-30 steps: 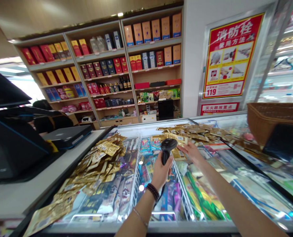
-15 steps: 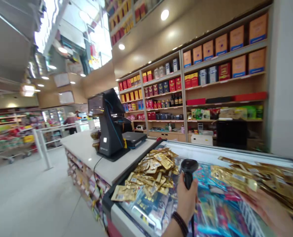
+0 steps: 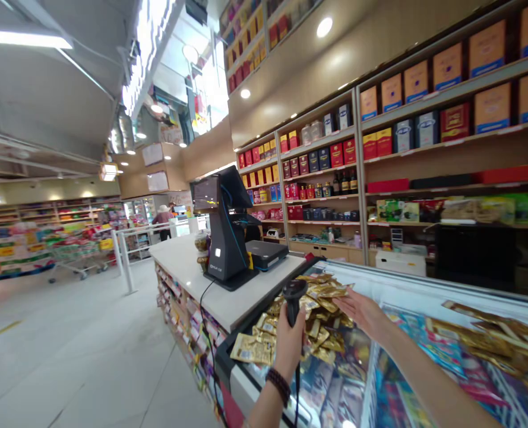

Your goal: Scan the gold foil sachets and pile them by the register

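Observation:
In my left hand [image 3: 289, 342] I grip a black handheld barcode scanner [image 3: 296, 291] upright, its cord hanging down past my beaded wrist. Just behind it, a loose heap of gold foil packets [image 3: 319, 324] lies on the glass top of a freezer. My right hand [image 3: 362, 313] reaches over the heap's right side, its fingertips pinching the edge of one gold packet [image 3: 332, 291]. Farther right on the glass lies a second spread of gold packets [image 3: 481, 342]. Colourful packages [image 3: 437, 336] show beneath the glass.
A white counter [image 3: 179, 261] bears a black checkout terminal [image 3: 230, 232] and a flat black device [image 3: 267, 254]. Shelves of boxed goods [image 3: 321, 159] line the back wall. White railings [image 3: 123, 255], shopping carts [image 3: 76, 255] and a person in a hat [image 3: 162, 223] are off to the left.
My right hand has moved left from the right-hand gold packets to the left heap. The scanner in my left hand now stands in front of that heap. The view has turned left.

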Available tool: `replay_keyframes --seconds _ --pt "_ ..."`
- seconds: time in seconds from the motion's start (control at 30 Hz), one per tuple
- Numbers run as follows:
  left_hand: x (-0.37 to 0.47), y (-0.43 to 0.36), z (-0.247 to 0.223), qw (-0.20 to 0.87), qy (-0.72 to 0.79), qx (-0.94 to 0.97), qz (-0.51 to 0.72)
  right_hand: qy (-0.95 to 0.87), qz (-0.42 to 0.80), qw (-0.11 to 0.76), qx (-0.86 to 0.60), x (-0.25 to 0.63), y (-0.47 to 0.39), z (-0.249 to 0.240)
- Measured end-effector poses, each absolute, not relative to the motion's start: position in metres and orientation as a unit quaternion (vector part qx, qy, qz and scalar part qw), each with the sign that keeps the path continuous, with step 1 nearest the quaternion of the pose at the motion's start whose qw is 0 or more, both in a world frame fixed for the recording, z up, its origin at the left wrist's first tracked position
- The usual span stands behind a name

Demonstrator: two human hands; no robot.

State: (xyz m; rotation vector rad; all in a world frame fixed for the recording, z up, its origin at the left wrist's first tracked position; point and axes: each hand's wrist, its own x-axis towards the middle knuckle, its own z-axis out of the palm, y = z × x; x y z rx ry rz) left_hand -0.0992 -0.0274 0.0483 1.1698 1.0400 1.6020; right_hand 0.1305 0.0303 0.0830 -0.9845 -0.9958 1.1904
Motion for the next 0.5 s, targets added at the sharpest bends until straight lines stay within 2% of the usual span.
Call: replay_keyframes --seconds 0.1,0.23,0.5 --pt "-0.097 -0.027 0.044 0.445 0.418 0.484 0.627 -0.415 0.524 0.616 -0.417 0.125 0.029 0.087" --pt "-0.076 -0.028 0.037 0.469 0.405 0.493 0.611 -0.398 0.497 0.631 -0.442 0.161 0.012 0.077" --pt "-0.003 -0.044 0.046 0.512 0.343 0.522 0.589 -0.369 0.340 0.674 -0.542 0.327 -0.066 0.063"
